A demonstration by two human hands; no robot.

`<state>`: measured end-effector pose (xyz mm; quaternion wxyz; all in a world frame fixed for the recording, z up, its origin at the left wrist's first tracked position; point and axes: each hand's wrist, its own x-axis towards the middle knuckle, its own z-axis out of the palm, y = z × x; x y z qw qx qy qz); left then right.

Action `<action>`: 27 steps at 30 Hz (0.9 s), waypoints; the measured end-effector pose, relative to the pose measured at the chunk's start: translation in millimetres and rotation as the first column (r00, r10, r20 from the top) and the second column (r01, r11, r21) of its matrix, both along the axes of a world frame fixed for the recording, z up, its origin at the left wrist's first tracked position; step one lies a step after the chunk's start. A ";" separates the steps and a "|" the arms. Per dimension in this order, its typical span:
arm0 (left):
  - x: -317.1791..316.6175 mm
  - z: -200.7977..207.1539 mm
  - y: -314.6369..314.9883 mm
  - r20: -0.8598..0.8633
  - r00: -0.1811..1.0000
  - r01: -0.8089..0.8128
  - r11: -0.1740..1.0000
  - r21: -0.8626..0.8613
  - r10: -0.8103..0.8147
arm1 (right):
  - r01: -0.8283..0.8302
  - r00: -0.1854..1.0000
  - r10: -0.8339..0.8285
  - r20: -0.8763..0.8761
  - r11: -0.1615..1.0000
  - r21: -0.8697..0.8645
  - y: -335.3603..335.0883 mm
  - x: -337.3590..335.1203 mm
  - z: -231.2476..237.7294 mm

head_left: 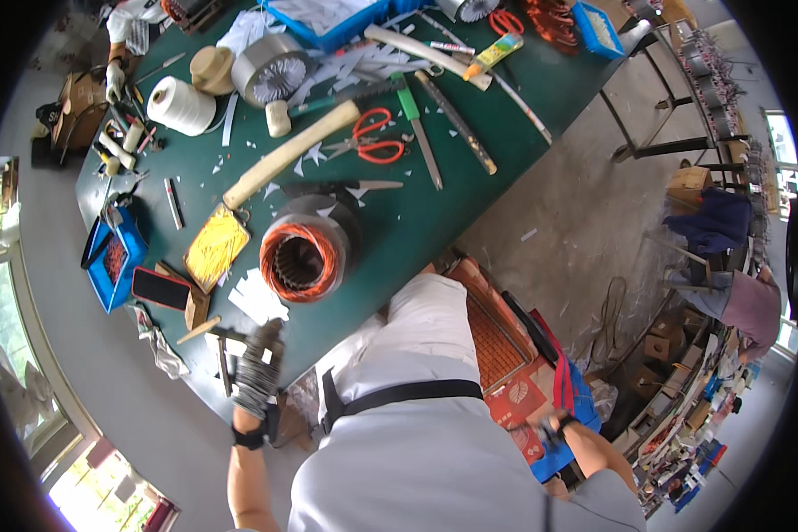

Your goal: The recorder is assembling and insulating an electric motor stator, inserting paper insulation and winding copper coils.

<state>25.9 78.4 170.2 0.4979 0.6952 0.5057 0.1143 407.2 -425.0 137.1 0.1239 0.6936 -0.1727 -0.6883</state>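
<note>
My left hand (260, 368), in a grey striped work glove, is at the near left edge of the green table. Its fingers look stretched forward, and nothing shows in them. Beside it is a dark metal bracket (225, 362); contact is unclear. White paper pieces (255, 297) lie just beyond the fingertips. A motor stator (346, 222) with orange copper windings lies on its side, its opening toward me. My right hand (543, 431), dark-gloved, hangs low at my right side by a red printed box (516, 401). Its fingers are blurred.
On the table (399, 253) are red-handled scissors (377, 142), a green-handled blade (417, 124), a mallet (284, 158), a tray of yellow strips (216, 246), a phone (160, 288) and a blue bin (115, 257). Another person's gloved hand (115, 82) is far left. A red chair (488, 324) stands right.
</note>
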 end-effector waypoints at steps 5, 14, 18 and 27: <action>50.4 12.6 -21.9 -0.257 0.900 0.348 0.935 -0.064 -0.353 | -0.580 0.793 0.536 0.288 0.809 0.092 -70.7 24.1 -9.0; 150.9 32.5 19.8 -0.158 0.933 0.353 0.909 0.221 -0.324 | -0.107 0.624 -0.734 0.267 0.258 0.960 381.8 123.6 -115.3; 262.7 -20.4 17.6 -0.161 0.789 0.614 0.766 0.191 -0.592 | -0.307 0.145 -0.748 0.647 0.588 0.748 407.2 168.2 -286.8; 390.6 -117.3 2.6 -0.671 0.640 0.670 0.699 0.249 -0.374 | -0.243 0.397 -0.914 0.080 -0.021 0.970 430.8 75.0 -109.9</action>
